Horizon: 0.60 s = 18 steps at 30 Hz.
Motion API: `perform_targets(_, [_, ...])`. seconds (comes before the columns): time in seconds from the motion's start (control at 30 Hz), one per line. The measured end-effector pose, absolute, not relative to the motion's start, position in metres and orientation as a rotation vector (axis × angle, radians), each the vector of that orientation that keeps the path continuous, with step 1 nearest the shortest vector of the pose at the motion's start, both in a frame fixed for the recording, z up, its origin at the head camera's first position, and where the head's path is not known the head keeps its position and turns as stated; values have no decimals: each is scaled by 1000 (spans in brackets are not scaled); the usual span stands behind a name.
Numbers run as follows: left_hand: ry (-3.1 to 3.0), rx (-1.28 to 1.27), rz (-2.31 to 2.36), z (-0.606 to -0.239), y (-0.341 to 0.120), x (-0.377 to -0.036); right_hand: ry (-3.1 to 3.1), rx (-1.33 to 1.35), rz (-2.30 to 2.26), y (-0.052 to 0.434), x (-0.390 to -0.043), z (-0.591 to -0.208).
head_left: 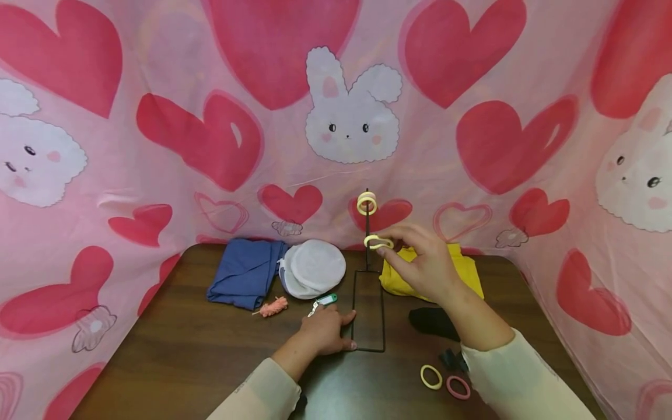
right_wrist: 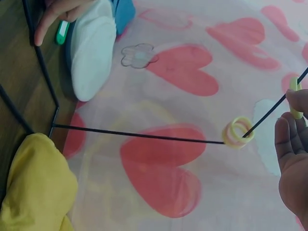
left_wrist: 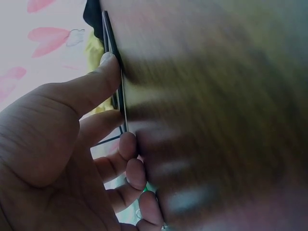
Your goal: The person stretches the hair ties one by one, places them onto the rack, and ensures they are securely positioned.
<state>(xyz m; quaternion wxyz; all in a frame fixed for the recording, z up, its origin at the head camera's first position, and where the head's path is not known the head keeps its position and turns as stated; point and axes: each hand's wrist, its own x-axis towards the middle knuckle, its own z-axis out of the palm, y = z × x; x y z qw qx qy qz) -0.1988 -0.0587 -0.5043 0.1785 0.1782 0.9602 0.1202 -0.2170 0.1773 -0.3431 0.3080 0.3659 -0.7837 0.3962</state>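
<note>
A black wire stand [head_left: 384, 318] has a rectangular base on the table and an upright whose top bar points toward me. Several pale yellow hair ties [head_left: 366, 195] hang on that bar. My right hand [head_left: 433, 268] pinches another yellow hair tie [head_left: 367, 241] between thumb and fingertips. In the right wrist view this held hair tie [right_wrist: 294, 85] is at the bar's outer part, overlapping it. My left hand [head_left: 326, 329] rests by the base's left side, thumb and forefinger touching the wire; its other fingertips [left_wrist: 136, 173] are on the table.
Left of the stand lie folded blue cloth [head_left: 244, 274], a white round pouch [head_left: 318, 267], a coral yarn bundle [head_left: 274, 307] and a green key tag [head_left: 328, 299]. On the right are yellow cloth [head_left: 467, 274], a black item [head_left: 431, 322], a yellow ring [head_left: 422, 374] and a pink ring [head_left: 459, 397].
</note>
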Motion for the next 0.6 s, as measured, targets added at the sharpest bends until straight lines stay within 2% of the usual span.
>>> perform_targets(0.17, [2713, 503, 359, -503, -58, -198, -2148, 849, 1016, 178, -233, -347])
perform_targets(0.6, [2720, 516, 354, -501, -59, -197, -2154, 776, 1104, 168, -270, -351])
